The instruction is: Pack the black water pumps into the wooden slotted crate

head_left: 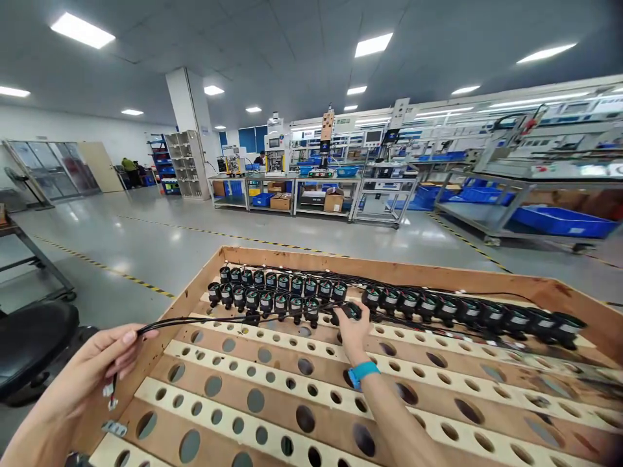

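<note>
A wooden tray [428, 272] with rows of round holes lies in front of me. Several small black motors [272, 292] stand in its far rows, their black wires trailing. My right hand [351, 332], with a blue wristband, reaches into the tray and grips a black motor [348, 310] at the second row. My left hand [97, 366] is at the tray's left edge, pinching a black cable [195, 320] that runs to that motor; the cable's white connector [109, 390] hangs below my fingers.
A black stool seat [34, 344] stands at the left. Beyond the tray is open grey floor with yellow-black tape lines [146, 285]. Workbenches, shelves and blue bins [559, 222] line the back and right. A person [129, 167] stands far off at the left.
</note>
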Motion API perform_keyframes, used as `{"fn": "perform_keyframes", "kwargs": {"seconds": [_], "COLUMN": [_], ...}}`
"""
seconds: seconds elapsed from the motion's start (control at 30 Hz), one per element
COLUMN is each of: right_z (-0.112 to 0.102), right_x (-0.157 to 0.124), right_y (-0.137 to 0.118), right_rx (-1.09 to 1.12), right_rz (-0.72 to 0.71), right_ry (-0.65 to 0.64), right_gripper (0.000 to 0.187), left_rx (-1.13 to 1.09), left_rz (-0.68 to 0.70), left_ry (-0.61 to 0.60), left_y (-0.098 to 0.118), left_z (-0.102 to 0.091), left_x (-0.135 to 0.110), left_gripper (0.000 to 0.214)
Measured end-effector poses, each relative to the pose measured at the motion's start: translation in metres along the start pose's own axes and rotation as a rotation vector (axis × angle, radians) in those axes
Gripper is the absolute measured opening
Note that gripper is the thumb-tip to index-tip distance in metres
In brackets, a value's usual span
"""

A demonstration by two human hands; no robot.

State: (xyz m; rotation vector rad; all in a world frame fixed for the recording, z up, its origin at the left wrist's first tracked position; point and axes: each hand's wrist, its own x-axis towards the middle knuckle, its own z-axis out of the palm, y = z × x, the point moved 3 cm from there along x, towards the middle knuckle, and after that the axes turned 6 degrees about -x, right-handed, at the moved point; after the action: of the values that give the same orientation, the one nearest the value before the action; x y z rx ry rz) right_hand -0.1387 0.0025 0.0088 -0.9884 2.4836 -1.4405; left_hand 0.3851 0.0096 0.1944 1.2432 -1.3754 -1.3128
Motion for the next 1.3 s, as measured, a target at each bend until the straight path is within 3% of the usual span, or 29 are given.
{"fn": "perform_keyframes", "kwargs": {"seconds": [0.07,0.17,0.27,0.3,0.37,0.47,0.57,0.63,0.73,0.87,1.07,1.2,1.3], "right_z": [0.015,0.029,0.035,0.035,0.031,0.021,0.008,-0.002,-0.016,-0.031,-0.027,-0.019,-0.027], "right_x": [0.002,0.003,0.002,0.003,0.005,0.012,0.024,0.032,0.045,0.058,0.062,0.055,0.047], "right_y": [-0.002,-0.009,-0.015,-0.016,-0.015,-0.009,-0.002,0.002,0.006,0.009,0.015,0.017,0.018], "right_rx": [-0.062,-0.16,-0.255,-0.284,-0.335,-0.383,-0.401,-0.406,-0.402,-0.406,-0.509,-0.522,-0.493], "right_rz": [0.056,0.07,0.017,-0.003,-0.044,-0.101,-0.184,-0.254,-0.359,-0.469,-0.441,-0.424,-0.437], "right_ry": [0.048,0.084,0.054,0.027,-0.052,-0.206,-0.352,-0.432,-0.524,-0.579,-0.556,-0.557,-0.56], "right_gripper": [0.06,0.059,0.06,0.06,0.061,0.063,0.067,0.071,0.068,0.057,0.054,0.056,0.065], "left_rx": [0.114,0.673,1.232,1.297,1.205,0.923,0.875,0.872,0.886,0.925,0.982,1.019,1.03], "left_rz": [0.012,0.083,0.221,0.294,0.445,0.716,0.821,0.858,0.867,0.849,0.921,0.938,0.922], "left_ry": [0.063,0.216,0.267,0.225,0.073,-0.309,-0.497,-0.569,-0.596,-0.575,-0.703,-0.696,-0.62], "left_y": [-0.001,-0.004,-0.019,-0.026,-0.04,-0.053,-0.064,-0.071,-0.081,-0.084,-0.085,-0.081,-0.067], "left_z": [0.0,0.002,0.034,0.055,0.112,0.217,0.311,0.359,0.402,0.418,0.417,0.419,0.405], "left_x": [0.009,0.029,0.054,0.063,0.08,0.098,0.114,0.126,0.143,0.162,0.179,0.17,0.15], "left_gripper": [0.035,0.035,0.026,0.023,0.015,0.028,0.035,0.033,0.034,0.015,0.018,0.014,0.019]}}
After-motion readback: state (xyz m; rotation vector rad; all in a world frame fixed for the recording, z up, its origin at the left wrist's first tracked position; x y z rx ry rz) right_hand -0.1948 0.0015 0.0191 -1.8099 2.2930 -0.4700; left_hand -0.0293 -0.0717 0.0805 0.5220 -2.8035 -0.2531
